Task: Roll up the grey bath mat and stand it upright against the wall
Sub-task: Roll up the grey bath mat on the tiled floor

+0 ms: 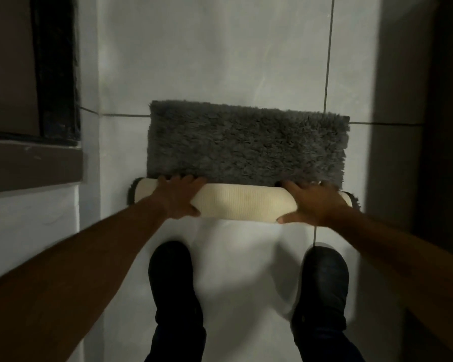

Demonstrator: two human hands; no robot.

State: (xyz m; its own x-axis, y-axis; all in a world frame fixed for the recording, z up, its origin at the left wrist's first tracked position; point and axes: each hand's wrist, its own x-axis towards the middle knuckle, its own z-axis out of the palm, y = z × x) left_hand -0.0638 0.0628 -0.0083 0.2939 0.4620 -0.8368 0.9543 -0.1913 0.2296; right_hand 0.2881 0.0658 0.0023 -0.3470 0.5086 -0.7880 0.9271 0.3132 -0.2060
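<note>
One grey bath mat [247, 142] lies on the pale tiled floor [220, 61], partly rolled. The rolled part [242, 202] shows its cream backing and sits nearest the person, its long axis running left to right across the view; the flat, shaggy part stretches away from it, straight ahead. Two hands are on the roll. The left hand [179, 195] presses near the roll's left end and the right hand [313, 202] near its right end, each about equally close to it. Both hands are spread fairly flat over the top of the roll, fingers forward and thumbs tucked at the near side, a loose pressing grip rather than a closed one; the blur makes the exact finger curl hard to read. Two dark shoes [171, 280] stand just behind the roll. The rolling looks roughly half done, and the next push should go forward, away from the body, over the flat part.
</note>
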